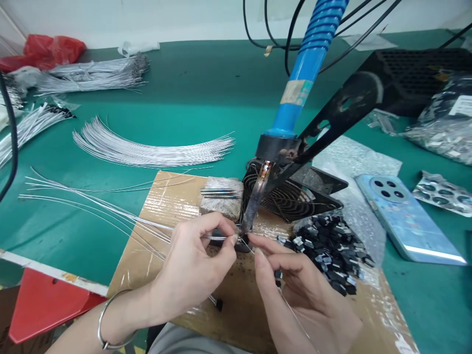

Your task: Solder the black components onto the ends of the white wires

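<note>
My left hand [195, 265] is closed in a pinch on a thin silver wire [217, 238], holding its end at the tip of a blue-handled soldering iron [254, 201] fixed in a black stand. My right hand [295, 290] pinches another thin wire, the solder wire [291, 305], and brings its end to the same spot under the tip; a small black part shows between its fingers. Several loose wires [92, 201] trail left from my left hand across a taped cardboard sheet [165, 201]. A pile of small black components [328, 246] lies right of my hands.
A small black fan [295, 196] sits behind the iron tip. A blue phone [405, 216] lies on the green table [184, 98] at right. Bundles of white wires [147, 150] lie at left and far left. A black box and bagged parts [442, 128] stand at right.
</note>
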Tool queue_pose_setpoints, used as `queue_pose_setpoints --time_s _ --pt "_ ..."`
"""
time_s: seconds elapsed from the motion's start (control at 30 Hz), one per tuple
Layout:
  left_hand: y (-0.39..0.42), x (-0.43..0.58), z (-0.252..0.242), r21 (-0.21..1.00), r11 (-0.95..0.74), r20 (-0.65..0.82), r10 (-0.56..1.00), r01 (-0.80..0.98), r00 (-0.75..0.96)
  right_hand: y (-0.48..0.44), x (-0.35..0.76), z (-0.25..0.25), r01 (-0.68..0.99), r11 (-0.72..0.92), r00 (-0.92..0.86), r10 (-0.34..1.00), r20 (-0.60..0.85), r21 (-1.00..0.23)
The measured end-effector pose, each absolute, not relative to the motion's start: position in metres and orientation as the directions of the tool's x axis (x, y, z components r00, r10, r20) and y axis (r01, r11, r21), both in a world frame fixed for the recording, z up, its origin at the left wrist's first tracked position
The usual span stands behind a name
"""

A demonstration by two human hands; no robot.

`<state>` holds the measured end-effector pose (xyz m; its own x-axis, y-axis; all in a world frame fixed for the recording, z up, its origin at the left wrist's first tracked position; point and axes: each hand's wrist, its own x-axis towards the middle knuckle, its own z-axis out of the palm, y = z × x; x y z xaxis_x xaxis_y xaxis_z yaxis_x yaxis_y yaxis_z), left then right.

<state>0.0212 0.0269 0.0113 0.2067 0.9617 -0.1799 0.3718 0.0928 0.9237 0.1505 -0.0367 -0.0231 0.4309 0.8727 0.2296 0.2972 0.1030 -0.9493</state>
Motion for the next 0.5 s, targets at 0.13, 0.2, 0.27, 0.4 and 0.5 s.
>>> queue_pose_setpoints --time_s 0.13,0.2,0.27,0.4,0.5 --pt "0.0265 0.0204 0.0117 0.924 0.091 -0.176 0.963 0.371 0.203 -0.0377 0.1495 -0.0226 0.303 0.066 0.439 0.876 0.201 -0.951" --pt "0.0258 0.0198 0.0116 0.926 0.087 -0.172 0.963 0.367 0.207 -0.0379 0.1478 -0.0226 0.304 0.067 0.46 0.863 0.208 -0.95" --pt "0.0252 0.0195 0.0115 0.929 0.08 -0.166 0.963 0.361 0.213 -0.038 0.1465 -0.0225 0.306 0.07 0.471 0.856 0.215 -0.95" --pt "0.0255 0.0197 0.0111 0.927 0.072 -0.162 0.962 0.368 0.218 -0.0373 0.1456 -0.0216 0.307 0.07 0.477 0.852 0.217 -0.949" --pt "0.0264 0.0202 0.0098 0.921 0.079 -0.171 0.961 0.382 0.216 -0.0365 0.1453 -0.0207 0.302 0.07 0.476 0.853 0.214 -0.951"
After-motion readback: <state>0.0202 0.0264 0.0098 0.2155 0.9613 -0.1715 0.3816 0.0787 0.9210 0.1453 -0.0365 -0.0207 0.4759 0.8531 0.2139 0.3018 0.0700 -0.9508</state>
